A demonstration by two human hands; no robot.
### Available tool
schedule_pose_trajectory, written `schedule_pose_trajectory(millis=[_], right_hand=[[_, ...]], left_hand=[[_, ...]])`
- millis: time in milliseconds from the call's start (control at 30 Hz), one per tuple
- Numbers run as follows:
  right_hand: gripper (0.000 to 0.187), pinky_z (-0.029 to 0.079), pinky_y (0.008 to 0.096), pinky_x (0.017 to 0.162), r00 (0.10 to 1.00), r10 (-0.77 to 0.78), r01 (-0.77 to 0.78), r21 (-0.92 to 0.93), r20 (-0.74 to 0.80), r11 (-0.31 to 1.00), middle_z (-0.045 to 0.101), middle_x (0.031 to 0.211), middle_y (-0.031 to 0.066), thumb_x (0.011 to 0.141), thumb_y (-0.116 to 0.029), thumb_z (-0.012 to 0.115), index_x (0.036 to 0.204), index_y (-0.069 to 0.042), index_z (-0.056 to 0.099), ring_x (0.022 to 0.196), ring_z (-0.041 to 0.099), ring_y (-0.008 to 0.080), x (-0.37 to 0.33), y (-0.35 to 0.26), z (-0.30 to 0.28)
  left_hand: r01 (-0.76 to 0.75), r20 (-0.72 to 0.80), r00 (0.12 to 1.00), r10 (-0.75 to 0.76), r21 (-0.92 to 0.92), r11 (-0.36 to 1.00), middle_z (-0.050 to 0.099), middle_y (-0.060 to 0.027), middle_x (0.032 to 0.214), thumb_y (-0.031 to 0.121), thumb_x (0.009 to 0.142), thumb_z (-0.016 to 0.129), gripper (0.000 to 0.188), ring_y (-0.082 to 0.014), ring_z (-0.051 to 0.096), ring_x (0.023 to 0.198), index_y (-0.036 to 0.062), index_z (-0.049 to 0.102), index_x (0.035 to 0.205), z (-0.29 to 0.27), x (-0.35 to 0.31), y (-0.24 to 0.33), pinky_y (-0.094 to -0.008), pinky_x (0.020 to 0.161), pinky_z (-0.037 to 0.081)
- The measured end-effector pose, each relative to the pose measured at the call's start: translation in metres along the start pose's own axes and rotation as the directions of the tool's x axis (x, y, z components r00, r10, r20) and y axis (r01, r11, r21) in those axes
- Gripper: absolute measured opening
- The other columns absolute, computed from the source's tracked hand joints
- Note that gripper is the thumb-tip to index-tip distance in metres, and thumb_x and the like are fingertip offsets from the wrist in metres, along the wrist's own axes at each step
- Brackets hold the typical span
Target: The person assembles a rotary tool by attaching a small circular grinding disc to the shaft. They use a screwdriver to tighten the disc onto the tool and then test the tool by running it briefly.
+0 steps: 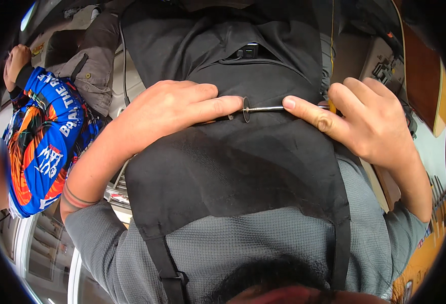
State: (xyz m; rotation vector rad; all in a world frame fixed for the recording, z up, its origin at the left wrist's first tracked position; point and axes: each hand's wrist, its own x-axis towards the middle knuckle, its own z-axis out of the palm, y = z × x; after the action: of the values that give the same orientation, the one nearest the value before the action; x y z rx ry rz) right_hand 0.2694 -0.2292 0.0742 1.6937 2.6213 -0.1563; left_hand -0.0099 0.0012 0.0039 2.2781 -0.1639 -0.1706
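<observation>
While the person bends forward over a black apron [243, 167], both hands meet at the waist. The left hand [175, 109] is curled, its forefinger and thumb closed together on a small dark disc [246, 109] that stands on edge just past the fingertip. A thin metal shaft [264, 108] runs from that disc straight across to the right hand [364, 119], which is clamped on the shaft's far end with its forefinger laid along it; a bit of yellow handle [331, 107] shows behind that finger. Whether the disc is fixed to the shaft or only touching it cannot be told.

Beyond the left hand's knuckles, a dark pouch or belt pack [248, 50] sits against the apron, its contents hidden. Nearer than both hands lies the grey knit shirt [263, 238] under the apron straps.

Well to the left of the left hand, a second person in a bright blue and orange printed shirt [43, 142] sits with an arm raised. Far out past the right hand, pale surface edges [385, 66] carry small dark hardware, too blurred to name, and a yellow-orange panel [425, 253] lies below the right wrist.
</observation>
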Motion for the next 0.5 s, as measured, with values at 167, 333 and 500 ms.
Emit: schedule_pose_trajectory(millis=[167, 333, 500], right_hand=[[0.053, 0.048, 0.0366, 0.067, 0.994, 0.093, -0.092, 0.015, -0.052, 0.996, 0.053, 0.089, 0.0031, 0.087, -0.018, 0.076, 0.14, -0.014, 0.08, 0.078, 0.059, 0.0202, 0.004, 0.001, -0.004], [0.021, 0.049, 0.0385, 0.074, 0.988, 0.14, -0.139, 0.024, -0.06, 0.99, 0.06, 0.096, 0.0051, 0.085, -0.019, 0.077, 0.1, -0.005, 0.072, 0.083, 0.062, 0.0234, 0.007, 0.005, -0.004], [0.018, 0.052, 0.0388, 0.085, 0.994, 0.097, -0.097, -0.014, -0.05, 0.995, 0.065, 0.104, 0.0045, 0.084, -0.017, 0.078, 0.095, -0.006, 0.069, 0.086, 0.063, 0.0228, 0.024, 0.036, -0.023]], left_hand=[[-0.031, -0.018, 0.999, 0.032, 0.074, 0.997, 0.059, -0.0089, 0.087, 0.021, 0.093, 0.071, 0.054, -0.0325, 0.069, 0.078, 0.0136, 0.071, 0.147, -0.005, 0.01, -0.001, -0.0437, 0.069, 0.056], [-0.019, -0.041, 0.999, 0.023, 0.094, 0.995, 0.06, -0.0086, 0.087, 0.019, 0.093, 0.071, 0.055, -0.0323, 0.068, 0.078, 0.0136, 0.07, 0.148, -0.01, 0.013, -0.006, -0.0429, 0.069, 0.056], [0.019, -0.071, 0.997, -0.016, 0.04, 0.999, 0.063, -0.0073, 0.09, 0.013, 0.096, 0.071, 0.053, -0.0299, 0.071, 0.081, 0.0172, 0.068, 0.148, -0.025, 0.026, -0.005, -0.0436, 0.069, 0.057]])
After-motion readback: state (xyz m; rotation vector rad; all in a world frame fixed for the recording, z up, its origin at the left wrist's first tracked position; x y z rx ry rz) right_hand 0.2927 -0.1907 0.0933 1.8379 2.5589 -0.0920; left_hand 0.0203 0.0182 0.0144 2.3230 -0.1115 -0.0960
